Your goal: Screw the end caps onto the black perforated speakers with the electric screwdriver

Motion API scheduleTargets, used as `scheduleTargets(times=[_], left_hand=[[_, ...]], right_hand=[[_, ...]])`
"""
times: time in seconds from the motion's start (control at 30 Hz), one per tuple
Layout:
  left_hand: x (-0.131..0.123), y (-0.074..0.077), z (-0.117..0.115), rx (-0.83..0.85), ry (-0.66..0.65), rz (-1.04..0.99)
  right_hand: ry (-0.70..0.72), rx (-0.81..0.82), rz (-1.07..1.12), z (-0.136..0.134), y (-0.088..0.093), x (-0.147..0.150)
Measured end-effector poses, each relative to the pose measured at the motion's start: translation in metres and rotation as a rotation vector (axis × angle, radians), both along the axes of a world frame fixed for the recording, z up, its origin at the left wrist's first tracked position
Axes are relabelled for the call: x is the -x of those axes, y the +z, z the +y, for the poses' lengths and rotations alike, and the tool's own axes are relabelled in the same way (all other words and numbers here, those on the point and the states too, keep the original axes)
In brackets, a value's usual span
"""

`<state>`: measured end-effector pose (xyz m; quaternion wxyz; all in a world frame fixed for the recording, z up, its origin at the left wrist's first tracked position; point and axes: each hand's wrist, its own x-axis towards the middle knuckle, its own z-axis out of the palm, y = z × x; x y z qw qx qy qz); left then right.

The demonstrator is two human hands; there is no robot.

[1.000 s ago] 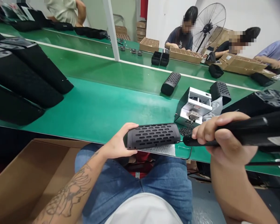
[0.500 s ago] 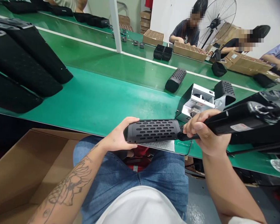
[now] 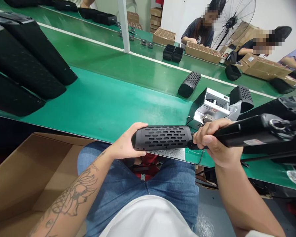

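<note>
My left hand (image 3: 128, 141) grips the left end of a black speaker housing (image 3: 164, 137) with rows of slots, thumb and fingers on opposite sides. The housing lies level at the bench's front edge, above my lap. My right hand (image 3: 215, 140) is wrapped round a black electric screwdriver (image 3: 246, 131) with a pale label and a cord at its rear. Its front end meets the right end of the housing; my fingers hide the exact contact. Just behind my right hand stands a small white screw feeder (image 3: 209, 107).
Tall black cases (image 3: 27, 56) stand at the left of the green bench (image 3: 108, 108). Another slotted housing (image 3: 189, 84) lies beyond the feeder. An open cardboard box (image 3: 22, 177) sits below left. Co-workers (image 3: 199, 33) sit across the conveyor, beside divided cartons (image 3: 203, 52).
The view has shifted slightly, so the far things appear a little further right. The screwdriver's rear has dipped slightly. Both hands keep their hold.
</note>
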<state>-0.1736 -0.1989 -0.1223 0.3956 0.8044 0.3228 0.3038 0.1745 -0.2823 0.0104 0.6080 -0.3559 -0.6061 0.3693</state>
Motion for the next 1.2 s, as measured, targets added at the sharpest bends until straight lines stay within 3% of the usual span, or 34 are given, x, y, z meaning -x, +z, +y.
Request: scheduleTargets(times=[0.17,0.3,0.4,0.57,0.7,0.8,0.93,1.03,1.2], left_hand=[[-0.002,0.001,-0.003,-0.024,-0.005,-0.007],[-0.004,0.002,-0.004,-0.044,0.0,-0.016],[-0.007,0.0,-0.004,-0.05,-0.005,-0.027],[-0.012,-0.003,-0.004,-0.065,-0.024,-0.062],[-0.016,-0.01,-0.005,-0.067,-0.019,-0.08],[-0.019,-0.018,-0.004,-0.118,-0.018,-0.125],[-0.02,-0.023,-0.002,-0.134,-0.016,-0.135],[-0.021,-0.022,-0.003,-0.111,-0.003,-0.126],[-0.024,-0.02,-0.005,-0.073,0.016,-0.133]], right_hand=[[-0.093,-0.115,0.094,0.007,0.023,-0.014],[-0.584,-0.271,0.067,0.047,0.026,-0.051],[-0.726,-0.301,0.027,0.075,0.011,-0.079],[-0.677,-0.233,0.009,0.082,-0.007,-0.095],[-0.644,-0.231,0.025,0.066,0.005,-0.082],[-0.565,-0.268,0.055,0.04,0.026,-0.058],[-0.136,-0.174,0.071,0.002,0.047,-0.007],[0.037,-0.111,0.117,-0.008,0.044,0.031],[0.036,-0.11,0.141,0.008,0.024,0.057]])
